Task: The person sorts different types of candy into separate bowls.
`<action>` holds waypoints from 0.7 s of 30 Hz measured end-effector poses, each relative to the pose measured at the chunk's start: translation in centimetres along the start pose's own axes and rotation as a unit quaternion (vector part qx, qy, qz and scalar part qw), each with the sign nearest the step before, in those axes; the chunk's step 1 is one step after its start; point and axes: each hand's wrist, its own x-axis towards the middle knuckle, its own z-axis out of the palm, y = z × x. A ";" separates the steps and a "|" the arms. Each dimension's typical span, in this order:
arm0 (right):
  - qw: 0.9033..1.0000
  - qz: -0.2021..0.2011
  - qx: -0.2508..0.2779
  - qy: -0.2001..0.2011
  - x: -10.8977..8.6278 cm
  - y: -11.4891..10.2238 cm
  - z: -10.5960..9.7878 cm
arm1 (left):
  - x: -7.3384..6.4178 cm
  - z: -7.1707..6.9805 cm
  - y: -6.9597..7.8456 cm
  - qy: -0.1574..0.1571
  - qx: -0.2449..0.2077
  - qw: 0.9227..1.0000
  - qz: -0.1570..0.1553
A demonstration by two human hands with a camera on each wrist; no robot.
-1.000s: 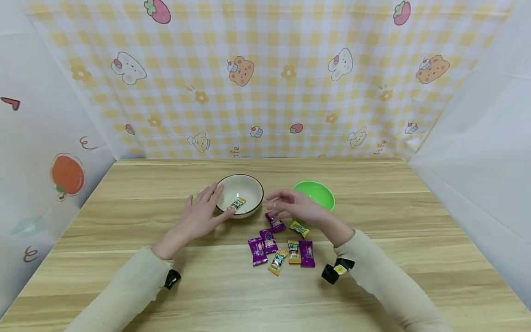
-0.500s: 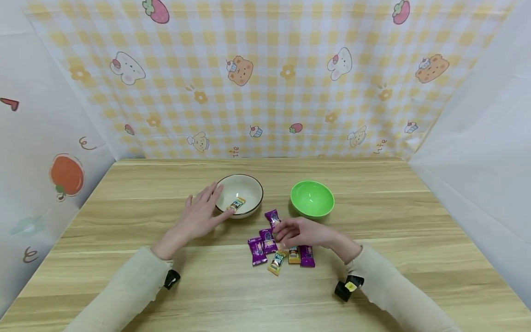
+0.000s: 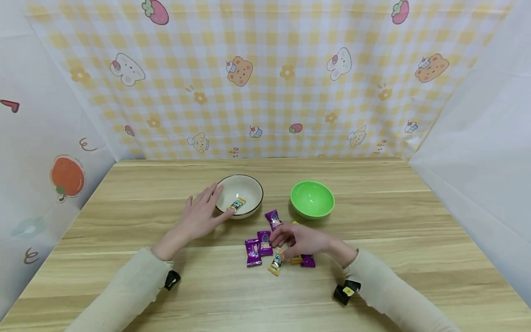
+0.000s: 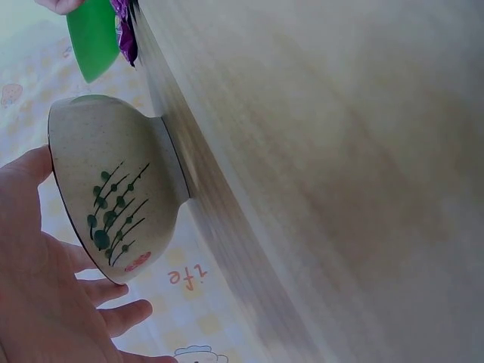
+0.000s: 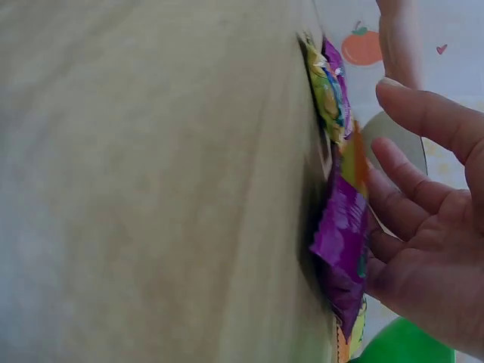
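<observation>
In the head view my left hand [image 3: 198, 216] rests at the left rim of a cream bowl [image 3: 249, 186], fingers spread and thumb at the near rim. One yellow-wrapped candy [image 3: 238, 204] lies inside. The left wrist view shows the bowl's painted side [image 4: 113, 189] and the fingers along its edge. My right hand [image 3: 304, 240] hovers low over a group of wrapped candies, thumb apart from loosely bent fingers. By its thumb lies a yellow candy [image 3: 275, 264]; two purple candies [image 3: 264, 244] sit left of its fingertips. Its palm partly covers another yellow and a purple candy [image 3: 308, 261].
A green bowl [image 3: 312, 198] with nothing in it stands behind the right hand. Another purple candy [image 3: 272, 217] lies between the two bowls. A checked cloth [image 3: 265, 92] hangs behind the wooden table [image 3: 166, 295].
My right hand has come from between the bowls back toward me, over the candies. Two purple candies at the left have shifted slightly left. My left hand stays at the cream bowl.
</observation>
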 end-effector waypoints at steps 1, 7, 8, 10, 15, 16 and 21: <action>1.000 -0.001 -0.009 -0.002 0.0 0.0 0.1 | 0.0 0.0 0.0 -0.002 0.000 1.000 -0.001; 0.998 0.007 -0.059 -0.003 0.0 -0.1 0.5 | 0.0 0.0 0.0 -0.001 0.002 1.000 -0.001; 0.998 0.008 -0.068 -0.004 0.0 -0.1 0.6 | 0.0 0.0 0.0 0.000 0.002 1.000 0.000; 0.996 0.009 -0.086 -0.005 0.0 -0.1 0.7 | 0.0 0.0 -0.1 0.002 0.001 1.000 0.001; 0.992 0.007 -0.129 0.002 0.1 -0.3 1.0 | -0.1 0.1 -0.1 0.007 -0.002 1.000 0.004; 0.991 0.006 -0.136 0.004 0.1 -0.4 1.0 | -0.1 0.1 -0.1 0.008 -0.003 1.000 0.004; 0.988 -0.003 -0.152 0.013 0.3 -0.3 1.1 | -0.1 0.1 0.0 0.007 -0.002 1.000 0.003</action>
